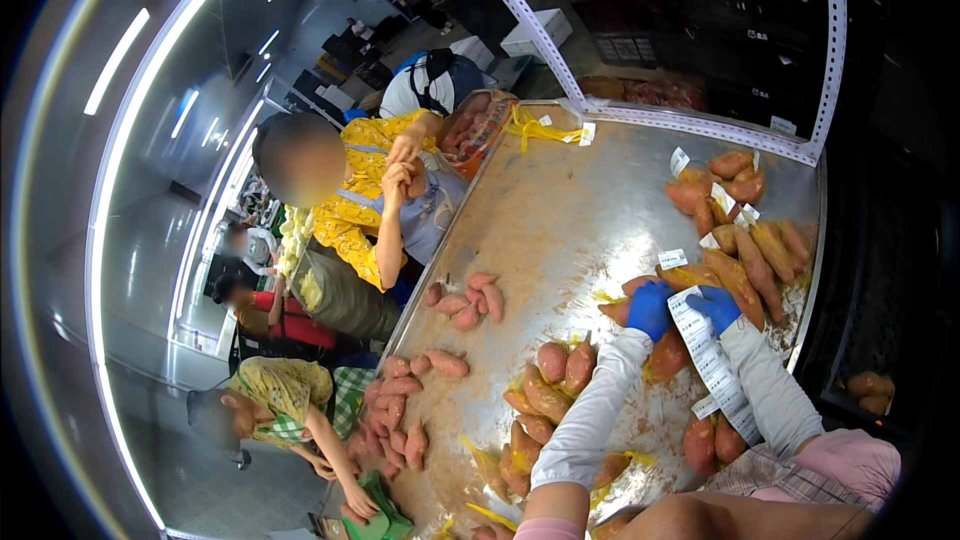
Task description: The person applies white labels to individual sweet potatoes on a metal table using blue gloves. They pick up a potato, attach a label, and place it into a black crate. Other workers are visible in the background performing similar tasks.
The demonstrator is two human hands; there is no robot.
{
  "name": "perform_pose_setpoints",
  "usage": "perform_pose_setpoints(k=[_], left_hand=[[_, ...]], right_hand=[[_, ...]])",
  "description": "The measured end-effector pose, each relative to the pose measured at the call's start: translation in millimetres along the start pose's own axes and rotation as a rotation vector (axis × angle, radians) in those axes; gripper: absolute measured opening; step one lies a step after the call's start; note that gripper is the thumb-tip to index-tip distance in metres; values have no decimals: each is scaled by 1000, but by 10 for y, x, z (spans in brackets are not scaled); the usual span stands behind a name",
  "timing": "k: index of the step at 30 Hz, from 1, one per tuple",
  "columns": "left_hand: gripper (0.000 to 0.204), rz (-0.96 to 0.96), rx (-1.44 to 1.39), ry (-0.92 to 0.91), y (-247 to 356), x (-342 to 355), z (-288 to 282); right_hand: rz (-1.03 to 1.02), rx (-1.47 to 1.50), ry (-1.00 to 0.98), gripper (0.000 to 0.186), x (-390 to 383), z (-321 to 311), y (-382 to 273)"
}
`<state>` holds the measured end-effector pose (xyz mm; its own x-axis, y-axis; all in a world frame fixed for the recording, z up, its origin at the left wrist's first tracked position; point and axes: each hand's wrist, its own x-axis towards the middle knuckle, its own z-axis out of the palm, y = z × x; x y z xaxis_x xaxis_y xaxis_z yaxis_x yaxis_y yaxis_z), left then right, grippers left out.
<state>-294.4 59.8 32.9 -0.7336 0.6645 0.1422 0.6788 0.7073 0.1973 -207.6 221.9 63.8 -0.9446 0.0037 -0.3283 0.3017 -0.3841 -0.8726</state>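
Note:
My left hand (648, 312), in a blue glove, is closed on a yellow net bag of sweet potatoes (668, 358), its fingers partly hidden. My right hand (714, 308), also gloved in blue, grips the top of a long strip of white labels (715, 370), which hangs down toward my right forearm. Tagged bags of sweet potatoes (755, 260) lie just beyond both hands, and more netted bundles (545, 395) lie left of my left forearm on the metal table (520, 190).
Two co-workers (375, 190) (290, 410) handle sweet potatoes along the left edge, beside loose piles (395, 405). Yellow nets (540, 128) lie at the far end. A perforated metal frame (700, 125) borders the far and right sides, with black crates (745, 30) behind.

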Motion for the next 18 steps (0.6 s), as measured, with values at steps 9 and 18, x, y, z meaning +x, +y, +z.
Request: perform_pose_setpoints(k=[9,18], left_hand=[[19,77,-302,-319,-199,43,28],[24,-421,-1026,304,-194,22,-588]], right_hand=[[-13,94,-59,24,-36,-28,8],[-426,-255,-76,25,-57,-55,-214]])
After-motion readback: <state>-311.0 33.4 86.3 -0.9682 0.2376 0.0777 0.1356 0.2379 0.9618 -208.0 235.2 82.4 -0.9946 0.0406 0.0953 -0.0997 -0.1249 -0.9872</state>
